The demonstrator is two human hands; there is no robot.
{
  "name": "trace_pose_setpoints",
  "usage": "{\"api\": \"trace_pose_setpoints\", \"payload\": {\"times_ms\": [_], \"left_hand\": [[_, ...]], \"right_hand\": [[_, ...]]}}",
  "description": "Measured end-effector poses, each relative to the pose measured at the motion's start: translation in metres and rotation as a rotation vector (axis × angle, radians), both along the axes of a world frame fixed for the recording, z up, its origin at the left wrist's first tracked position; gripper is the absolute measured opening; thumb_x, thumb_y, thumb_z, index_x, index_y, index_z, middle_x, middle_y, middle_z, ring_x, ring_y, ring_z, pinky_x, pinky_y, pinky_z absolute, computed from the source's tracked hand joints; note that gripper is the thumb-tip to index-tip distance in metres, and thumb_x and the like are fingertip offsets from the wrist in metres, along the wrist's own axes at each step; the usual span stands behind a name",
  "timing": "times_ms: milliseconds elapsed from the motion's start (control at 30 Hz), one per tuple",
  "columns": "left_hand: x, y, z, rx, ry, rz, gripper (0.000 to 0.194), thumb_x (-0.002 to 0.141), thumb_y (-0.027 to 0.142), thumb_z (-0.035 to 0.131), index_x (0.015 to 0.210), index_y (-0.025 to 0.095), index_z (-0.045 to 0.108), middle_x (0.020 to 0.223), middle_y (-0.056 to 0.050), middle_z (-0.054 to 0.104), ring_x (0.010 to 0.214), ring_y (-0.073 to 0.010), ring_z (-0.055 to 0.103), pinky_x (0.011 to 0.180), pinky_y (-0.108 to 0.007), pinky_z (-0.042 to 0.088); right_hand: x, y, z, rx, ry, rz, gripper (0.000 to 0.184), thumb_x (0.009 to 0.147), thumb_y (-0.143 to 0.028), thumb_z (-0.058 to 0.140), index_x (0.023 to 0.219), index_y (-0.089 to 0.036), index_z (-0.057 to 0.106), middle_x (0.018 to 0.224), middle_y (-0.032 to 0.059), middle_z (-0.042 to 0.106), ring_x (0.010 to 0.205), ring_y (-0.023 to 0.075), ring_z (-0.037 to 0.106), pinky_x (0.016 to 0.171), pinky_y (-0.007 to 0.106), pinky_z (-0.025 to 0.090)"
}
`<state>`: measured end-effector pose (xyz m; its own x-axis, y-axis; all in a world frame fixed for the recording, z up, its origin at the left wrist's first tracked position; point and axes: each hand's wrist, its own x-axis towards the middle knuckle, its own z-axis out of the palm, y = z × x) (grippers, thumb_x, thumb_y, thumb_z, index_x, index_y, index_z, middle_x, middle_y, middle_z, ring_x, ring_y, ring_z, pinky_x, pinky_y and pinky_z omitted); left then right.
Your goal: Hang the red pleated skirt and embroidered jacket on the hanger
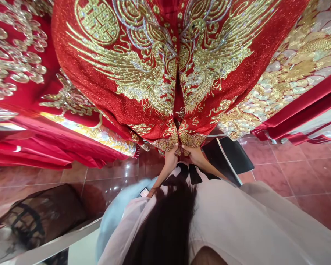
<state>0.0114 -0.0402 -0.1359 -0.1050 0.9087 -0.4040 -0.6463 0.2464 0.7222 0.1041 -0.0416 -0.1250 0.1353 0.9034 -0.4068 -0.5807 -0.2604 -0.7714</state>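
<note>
A glittering red jacket (143,84) hangs in front of me, embroidered in gold and silver with two winged birds and a round medallion. Its two front edges run down the middle, with a narrow gap between them that closes toward the bottom hem. At that hem my left hand (171,154) pinches the left front edge, thumb on top. Beside it, my right hand (193,153) holds the right front edge the same way. The two thumbs almost meet; the other fingers are mostly hidden behind the cloth.
Beaded red garments (19,48) hang at the left, and a gold-scaled garment (289,66) at the right. A black chair or stool (234,154) stands by my right forearm. A dark patterned cushion or bag (46,213) lies lower left, above a reddish tiled floor (300,169).
</note>
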Motion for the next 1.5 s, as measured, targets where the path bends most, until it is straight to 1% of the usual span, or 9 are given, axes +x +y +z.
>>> {"api": "trace_pose_setpoints", "payload": {"times_ms": [333, 567, 733, 1000, 1167, 1233, 1333, 1433, 1500], "left_hand": [[0.005, -0.001, -0.001, 0.081, 0.064, 0.081, 0.064, 0.061, 0.031, 0.086, 0.116, 0.020, 0.057, 0.122, -0.008, 0.062, 0.120, -0.0243, 0.055, 0.106, -0.037, 0.041], [0.007, -0.001, -0.006, 0.121, 0.140, 0.133, 0.061, 0.060, 0.034, 0.086, 0.112, 0.019, 0.058, 0.117, -0.008, 0.064, 0.118, -0.0249, 0.056, 0.105, -0.037, 0.042], [0.009, 0.000, -0.011, 0.112, 0.126, 0.125, 0.055, 0.062, 0.029, 0.085, 0.110, 0.020, 0.059, 0.114, -0.007, 0.065, 0.117, -0.0242, 0.057, 0.104, -0.036, 0.043], [0.007, 0.002, -0.019, 0.060, 0.133, 0.051, 0.042, 0.067, 0.024, 0.082, 0.104, 0.018, 0.063, 0.115, -0.008, 0.065, 0.119, -0.0220, 0.055, 0.109, -0.035, 0.036], [0.004, 0.003, -0.021, 0.036, 0.103, 0.024, 0.041, 0.064, 0.025, 0.084, 0.099, 0.019, 0.063, 0.108, -0.006, 0.066, 0.114, -0.0206, 0.057, 0.107, -0.034, 0.038], [0.004, 0.004, -0.020, 0.025, 0.079, 0.010, 0.041, 0.061, 0.028, 0.085, 0.095, 0.019, 0.063, 0.101, -0.006, 0.067, 0.106, -0.0208, 0.061, 0.102, -0.034, 0.043], [0.002, 0.004, -0.020, 0.001, 0.054, -0.014, 0.040, 0.059, 0.034, 0.085, 0.088, 0.017, 0.062, 0.086, -0.004, 0.066, 0.087, -0.0201, 0.064, 0.090, -0.036, 0.049], [0.000, 0.004, -0.022, -0.024, 0.054, -0.027, 0.039, 0.060, 0.037, 0.085, 0.083, 0.016, 0.061, 0.077, -0.003, 0.065, 0.077, -0.0192, 0.064, 0.085, -0.036, 0.050], [-0.001, 0.003, -0.024, -0.040, 0.059, -0.042, 0.037, 0.060, 0.036, 0.085, 0.081, 0.015, 0.062, 0.073, -0.004, 0.064, 0.075, -0.0200, 0.064, 0.084, -0.038, 0.050]], "right_hand": [[-0.002, 0.001, 0.000, -0.004, 0.021, -0.106, 0.060, 0.045, -0.013, 0.080, 0.100, -0.018, 0.057, 0.106, 0.0045, 0.068, 0.097, 0.0175, 0.065, 0.092, 0.034, 0.052], [-0.007, 0.009, -0.001, -0.051, -0.062, -0.125, 0.049, 0.044, -0.018, 0.082, 0.086, -0.017, 0.058, 0.091, 0.0065, 0.070, 0.087, 0.0213, 0.066, 0.081, 0.038, 0.056], [-0.008, 0.012, -0.001, -0.034, -0.067, -0.185, 0.055, 0.042, -0.016, 0.081, 0.092, -0.017, 0.059, 0.098, 0.0060, 0.069, 0.088, 0.0193, 0.065, 0.084, 0.036, 0.055], [-0.003, 0.010, -0.009, -0.049, -0.037, -0.108, 0.051, 0.046, -0.018, 0.079, 0.093, -0.019, 0.058, 0.103, 0.0048, 0.068, 0.096, 0.0184, 0.064, 0.086, 0.033, 0.053], [-0.001, 0.010, -0.014, -0.010, -0.068, -0.097, 0.049, 0.049, -0.019, 0.078, 0.094, -0.019, 0.058, 0.100, 0.0025, 0.068, 0.096, 0.0155, 0.064, 0.089, 0.029, 0.051], [0.001, 0.010, -0.015, -0.035, -0.081, -0.056, 0.046, 0.051, -0.025, 0.079, 0.092, -0.019, 0.058, 0.096, 0.0026, 0.069, 0.094, 0.0154, 0.064, 0.085, 0.028, 0.053], [0.011, 0.003, -0.016, -0.185, -0.096, 0.101, 0.042, 0.059, -0.043, 0.077, 0.088, -0.018, 0.060, 0.087, 0.0051, 0.070, 0.081, 0.0167, 0.066, 0.069, 0.027, 0.055], [0.021, -0.010, -0.016, -0.326, -0.119, 0.367, 0.047, 0.064, -0.060, 0.069, 0.073, -0.014, 0.062, 0.068, 0.0092, 0.068, 0.058, 0.0170, 0.064, 0.048, 0.025, 0.050], [0.024, -0.017, -0.014, -0.348, -0.175, 0.519, 0.047, 0.061, -0.060, 0.072, 0.063, -0.014, 0.061, 0.057, 0.0089, 0.065, 0.047, 0.0152, 0.059, 0.040, 0.022, 0.044]]}}
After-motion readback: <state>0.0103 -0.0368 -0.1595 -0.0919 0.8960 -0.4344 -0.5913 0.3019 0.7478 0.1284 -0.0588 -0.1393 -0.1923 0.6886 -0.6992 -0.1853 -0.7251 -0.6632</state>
